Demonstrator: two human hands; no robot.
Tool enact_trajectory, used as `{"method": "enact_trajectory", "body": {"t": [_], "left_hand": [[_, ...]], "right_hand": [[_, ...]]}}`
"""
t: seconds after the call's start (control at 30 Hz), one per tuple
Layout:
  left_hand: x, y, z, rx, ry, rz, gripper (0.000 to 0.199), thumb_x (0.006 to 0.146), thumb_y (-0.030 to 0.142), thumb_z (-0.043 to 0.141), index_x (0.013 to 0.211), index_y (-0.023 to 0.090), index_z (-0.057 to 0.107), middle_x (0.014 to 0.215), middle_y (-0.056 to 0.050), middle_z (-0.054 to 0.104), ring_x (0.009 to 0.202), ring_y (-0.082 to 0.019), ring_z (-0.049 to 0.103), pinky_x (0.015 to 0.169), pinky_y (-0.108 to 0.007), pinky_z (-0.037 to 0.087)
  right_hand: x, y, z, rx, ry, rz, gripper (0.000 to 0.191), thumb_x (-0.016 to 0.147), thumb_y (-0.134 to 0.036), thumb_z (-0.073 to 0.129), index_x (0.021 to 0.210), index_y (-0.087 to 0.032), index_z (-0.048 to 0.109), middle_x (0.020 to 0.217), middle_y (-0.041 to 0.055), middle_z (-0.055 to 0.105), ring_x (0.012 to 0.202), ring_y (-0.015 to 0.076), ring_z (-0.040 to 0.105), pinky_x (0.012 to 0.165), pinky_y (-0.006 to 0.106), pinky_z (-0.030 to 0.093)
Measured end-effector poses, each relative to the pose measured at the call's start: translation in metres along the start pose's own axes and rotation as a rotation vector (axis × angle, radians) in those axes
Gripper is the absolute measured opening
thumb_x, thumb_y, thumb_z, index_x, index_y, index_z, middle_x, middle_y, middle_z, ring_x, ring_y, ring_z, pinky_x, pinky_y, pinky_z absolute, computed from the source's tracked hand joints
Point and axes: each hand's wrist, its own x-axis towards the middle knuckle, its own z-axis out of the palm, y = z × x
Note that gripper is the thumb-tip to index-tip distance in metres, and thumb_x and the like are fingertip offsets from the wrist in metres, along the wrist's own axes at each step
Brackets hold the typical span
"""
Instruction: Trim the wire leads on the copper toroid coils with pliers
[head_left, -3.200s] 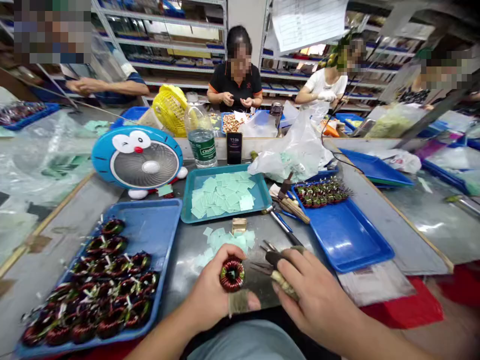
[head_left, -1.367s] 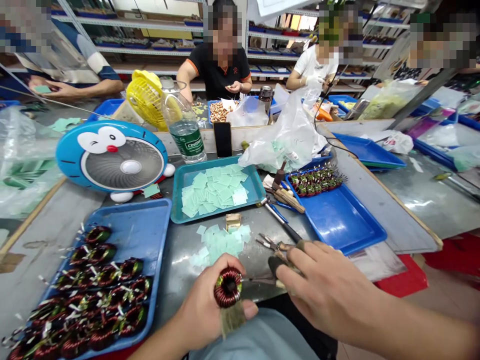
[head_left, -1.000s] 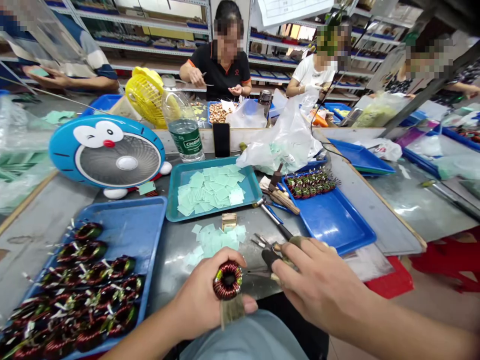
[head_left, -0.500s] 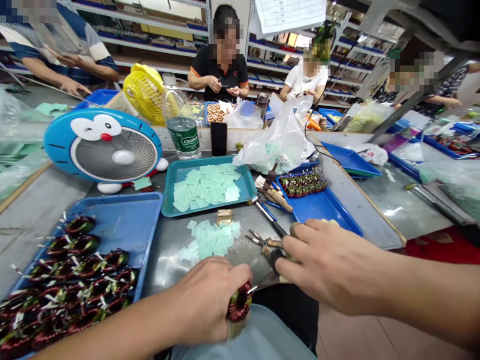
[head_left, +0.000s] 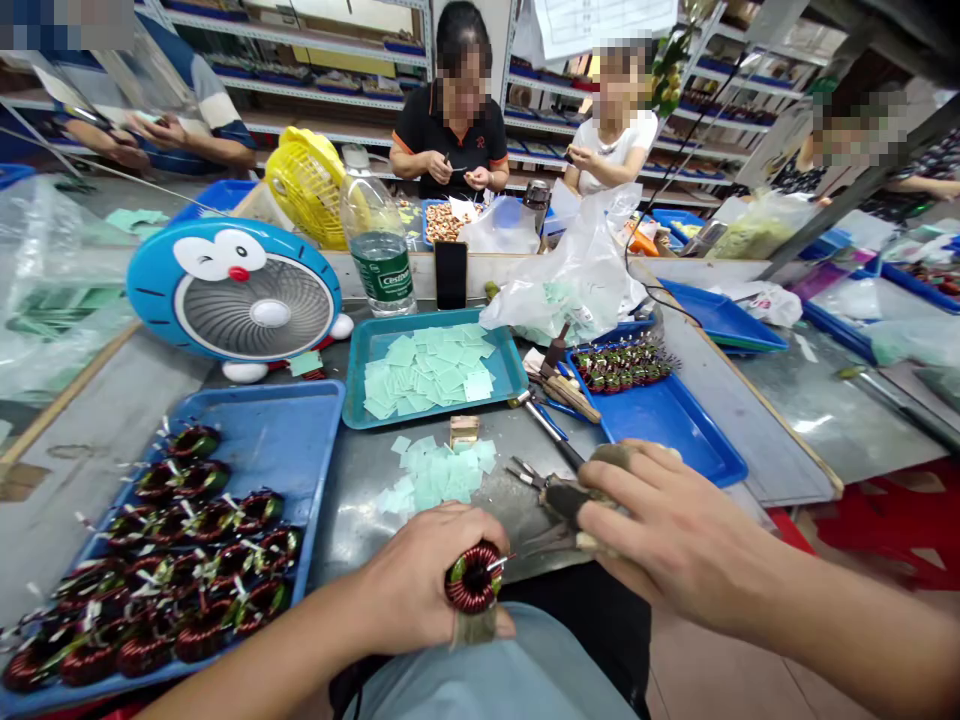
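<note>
A copper-wound ring coil (head_left: 474, 580) with a pale lead is gripped in my left hand (head_left: 427, 570), its round face turned toward me. My right hand (head_left: 667, 530) is closed around a tool with a dark, worn handle (head_left: 566, 500), to the right of the coil and apart from it. Parts of the fingers and tool are blurred. Between and beyond the hands, pale green square sheets (head_left: 442, 472) lie loose on the metal bench by a small wooden block (head_left: 464, 430). Pliers with open jaws (head_left: 525, 472) rest near the right hand.
A blue tray (head_left: 255, 410) of similar coils is at the left. Behind are a teal tray (head_left: 356, 385) of green sheets, a blue fan (head_left: 157, 290), a bottle (head_left: 382, 260) and a phone (head_left: 451, 275). Smaller coils fill part of a right blue tray (head_left: 690, 430). People sit across the bench.
The coil in my left hand has turned to show more of its round face. My right hand and its tool have shifted slightly away from the coil. The whole view has moved a little.
</note>
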Motion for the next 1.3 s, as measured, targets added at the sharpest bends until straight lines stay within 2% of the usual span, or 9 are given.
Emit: {"method": "enact_trajectory", "body": {"t": [0.1, 0.17, 0.33, 0.5, 0.8, 0.93, 1.1, 1.17, 1.3], "left_hand": [[-0.005, -0.008, 0.000, -0.081, 0.140, -0.103, 0.054, 0.068, 0.049, 0.092, 0.105, 0.024, 0.062, 0.096, -0.001, 0.070, 0.084, -0.021, 0.065, 0.075, -0.029, 0.047], [-0.007, -0.013, 0.001, -0.165, 0.212, -0.182, 0.060, 0.065, 0.045, 0.095, 0.108, 0.024, 0.059, 0.097, 0.000, 0.067, 0.083, -0.020, 0.063, 0.073, -0.029, 0.047], [-0.002, -0.019, 0.001, -0.398, 0.306, -0.277, 0.068, 0.062, 0.041, 0.097, 0.111, 0.024, 0.052, 0.095, 0.000, 0.065, 0.081, -0.020, 0.064, 0.072, -0.029, 0.049], [0.003, -0.018, -0.001, -0.461, 0.338, -0.294, 0.070, 0.061, 0.038, 0.098, 0.112, 0.024, 0.052, 0.099, -0.003, 0.067, 0.087, -0.023, 0.067, 0.079, -0.033, 0.051], [-0.001, -0.014, -0.005, -0.399, 0.466, -0.384, 0.059, 0.062, 0.035, 0.097, 0.104, 0.024, 0.057, 0.092, 0.000, 0.067, 0.078, -0.019, 0.062, 0.074, -0.029, 0.049], [-0.002, -0.016, -0.001, -0.728, 0.523, -0.339, 0.066, 0.062, 0.052, 0.096, 0.109, 0.024, 0.059, 0.089, -0.002, 0.071, 0.080, -0.021, 0.065, 0.071, -0.028, 0.048], [-0.006, -0.023, -0.001, -1.092, 0.645, -0.296, 0.064, 0.067, 0.070, 0.085, 0.107, 0.023, 0.069, 0.093, -0.005, 0.069, 0.093, -0.027, 0.067, 0.085, -0.035, 0.052], [-0.011, -0.029, 0.000, -1.023, 0.692, -0.303, 0.066, 0.064, 0.072, 0.085, 0.106, 0.023, 0.072, 0.097, -0.005, 0.067, 0.094, -0.026, 0.065, 0.085, -0.034, 0.053], [-0.027, -0.042, 0.009, -0.627, 0.723, -0.362, 0.082, 0.049, 0.080, 0.085, 0.106, 0.023, 0.074, 0.103, -0.006, 0.069, 0.094, -0.028, 0.063, 0.076, -0.029, 0.052]], "right_hand": [[-0.017, -0.006, 0.028, 0.162, 0.157, 0.221, 0.008, 0.102, -0.029, 0.057, 0.096, -0.023, 0.058, 0.115, 0.0115, 0.066, 0.099, 0.0263, 0.062, 0.083, 0.041, 0.049], [-0.027, -0.014, 0.053, 0.285, 0.181, 0.347, 0.008, 0.102, -0.031, 0.057, 0.103, -0.024, 0.058, 0.114, 0.0110, 0.065, 0.100, 0.0258, 0.063, 0.083, 0.039, 0.053], [-0.033, -0.038, 0.095, 0.479, 0.208, 0.430, 0.013, 0.102, -0.033, 0.059, 0.112, -0.025, 0.056, 0.115, 0.0097, 0.066, 0.106, 0.0259, 0.066, 0.088, 0.039, 0.058], [-0.033, -0.038, 0.102, 0.485, 0.190, 0.454, 0.015, 0.102, -0.034, 0.058, 0.114, -0.025, 0.056, 0.114, 0.0084, 0.066, 0.105, 0.0253, 0.067, 0.087, 0.038, 0.058], [-0.040, 0.007, 0.137, 0.093, 0.284, 0.618, 0.031, 0.105, -0.048, 0.051, 0.114, -0.020, 0.059, 0.108, 0.0130, 0.067, 0.093, 0.0294, 0.064, 0.083, 0.045, 0.052], [-0.030, 0.020, 0.143, 0.059, 0.264, 0.605, 0.034, 0.105, -0.049, 0.050, 0.117, -0.019, 0.062, 0.108, 0.0119, 0.067, 0.093, 0.0281, 0.062, 0.085, 0.041, 0.049], [-0.017, 0.046, 0.150, -0.063, 0.275, 0.693, 0.031, 0.103, -0.045, 0.056, 0.113, -0.018, 0.066, 0.104, 0.0122, 0.068, 0.093, 0.0301, 0.059, 0.084, 0.041, 0.044], [-0.010, 0.055, 0.153, -0.093, 0.263, 0.706, 0.027, 0.101, -0.043, 0.060, 0.111, -0.019, 0.068, 0.103, 0.0116, 0.068, 0.094, 0.0308, 0.059, 0.085, 0.041, 0.043], [0.003, 0.062, 0.152, -0.117, 0.283, 0.730, 0.024, 0.101, -0.038, 0.059, 0.110, -0.018, 0.067, 0.121, 0.0163, 0.065, 0.106, 0.0341, 0.056, 0.094, 0.046, 0.040]]}}
